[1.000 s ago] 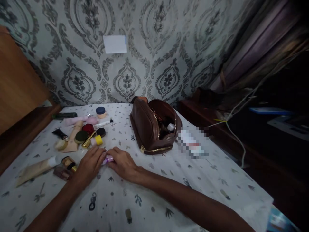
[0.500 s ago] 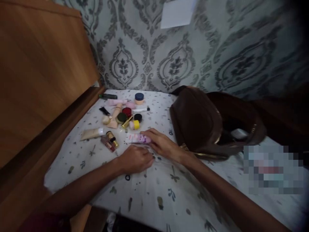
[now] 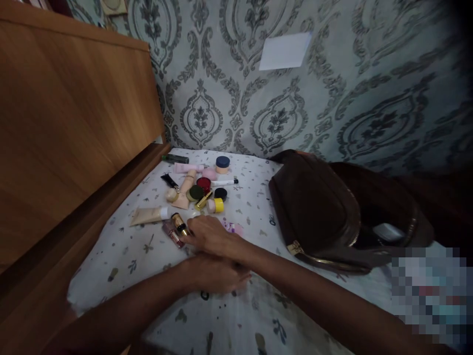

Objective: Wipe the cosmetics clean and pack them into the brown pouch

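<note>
Item, your right hand (image 3: 210,234): knuckles up, forearm slanting in from lower right, reaching leftward beyond your other hand and overlapping it in view. Fingers bent, tips at a gold-and-black bottle (image 3: 178,222); whether they grip it, you cannot tell here.

Item, your left hand (image 3: 219,274): low, back upward, pointing right, fingers curled inward; contents, if any, hidden.

Item, the gold-and-black bottle: lying on the printed cloth (image 3: 148,266), long axis diagonal, gold end aimed right and toward you.

Item, a brownish-pink bottle (image 3: 172,234): just beside it, nearly parallel, reddish end likewise toward you.

Item, a pink-and-purple tube (image 3: 233,227): partly hidden behind your right hand, long axis running roughly sideways, purple end rightward.

Item, a brown bag (image 3: 314,197): well to the right, unzipped.
</note>
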`<act>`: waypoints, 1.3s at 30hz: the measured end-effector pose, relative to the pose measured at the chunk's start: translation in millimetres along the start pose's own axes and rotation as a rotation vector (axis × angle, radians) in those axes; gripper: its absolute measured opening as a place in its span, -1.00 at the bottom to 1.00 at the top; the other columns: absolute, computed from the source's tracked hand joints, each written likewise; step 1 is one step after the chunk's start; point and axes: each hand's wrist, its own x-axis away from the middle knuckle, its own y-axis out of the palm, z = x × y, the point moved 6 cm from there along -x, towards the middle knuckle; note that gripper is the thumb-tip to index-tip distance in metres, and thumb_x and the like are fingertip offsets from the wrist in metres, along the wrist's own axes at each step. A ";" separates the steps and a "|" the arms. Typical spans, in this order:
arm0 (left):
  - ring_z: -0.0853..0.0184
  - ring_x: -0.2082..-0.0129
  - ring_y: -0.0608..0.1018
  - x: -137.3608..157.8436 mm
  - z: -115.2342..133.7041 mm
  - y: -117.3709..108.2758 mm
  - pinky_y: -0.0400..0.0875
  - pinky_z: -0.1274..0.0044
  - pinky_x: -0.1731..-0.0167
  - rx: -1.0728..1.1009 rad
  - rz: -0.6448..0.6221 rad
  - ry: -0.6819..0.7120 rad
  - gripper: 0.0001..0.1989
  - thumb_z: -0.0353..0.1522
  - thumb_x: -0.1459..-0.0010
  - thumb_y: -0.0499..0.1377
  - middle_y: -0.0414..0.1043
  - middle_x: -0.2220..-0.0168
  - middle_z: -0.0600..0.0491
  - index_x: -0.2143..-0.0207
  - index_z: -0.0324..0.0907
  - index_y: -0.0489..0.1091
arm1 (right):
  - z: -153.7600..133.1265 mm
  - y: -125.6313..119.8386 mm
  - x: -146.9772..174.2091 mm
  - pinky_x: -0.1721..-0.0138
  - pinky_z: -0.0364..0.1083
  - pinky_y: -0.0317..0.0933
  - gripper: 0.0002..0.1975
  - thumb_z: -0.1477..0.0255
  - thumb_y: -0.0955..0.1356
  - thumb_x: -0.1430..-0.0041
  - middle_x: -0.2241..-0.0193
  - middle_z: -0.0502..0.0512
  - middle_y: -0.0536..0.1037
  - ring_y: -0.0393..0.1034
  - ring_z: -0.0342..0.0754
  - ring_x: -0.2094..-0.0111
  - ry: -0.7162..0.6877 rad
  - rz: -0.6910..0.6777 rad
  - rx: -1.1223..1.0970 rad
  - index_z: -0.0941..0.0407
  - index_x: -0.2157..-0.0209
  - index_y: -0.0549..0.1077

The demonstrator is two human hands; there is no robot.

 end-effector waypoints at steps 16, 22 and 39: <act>0.24 0.40 0.60 -8.2 -2.7 -13.9 0.47 0.42 0.33 0.068 -0.071 -0.005 -0.77 -0.32 -0.29 0.10 0.58 0.41 -0.03 0.32 -0.26 0.49 | 32.5 -28.2 -0.6 0.29 -0.11 0.18 -0.75 0.31 0.26 -0.34 0.16 0.18 0.57 0.45 0.02 0.16 0.239 0.172 -0.011 0.13 0.15 0.52; 0.32 0.54 0.57 -8.0 -3.7 -13.6 0.28 0.50 0.61 0.031 -0.056 -0.028 -0.78 -0.27 -0.29 0.10 0.56 0.44 0.07 0.35 -0.20 0.44 | 70.1 -48.3 6.6 0.16 -0.06 0.22 -0.66 0.46 0.37 -0.18 0.08 0.24 0.44 0.36 0.12 0.06 0.250 0.275 -0.017 0.17 -0.01 0.43; 0.33 0.48 0.41 6.4 -25.3 -80.5 0.31 0.49 0.44 0.008 0.623 -0.193 -0.73 -0.42 -0.34 -0.01 0.36 0.52 0.06 0.46 -0.16 0.27 | 88.6 -29.2 30.5 0.16 -0.03 0.23 -0.70 0.43 0.35 -0.19 0.13 0.20 0.47 0.38 0.08 0.13 0.196 0.368 -0.187 0.18 0.04 0.35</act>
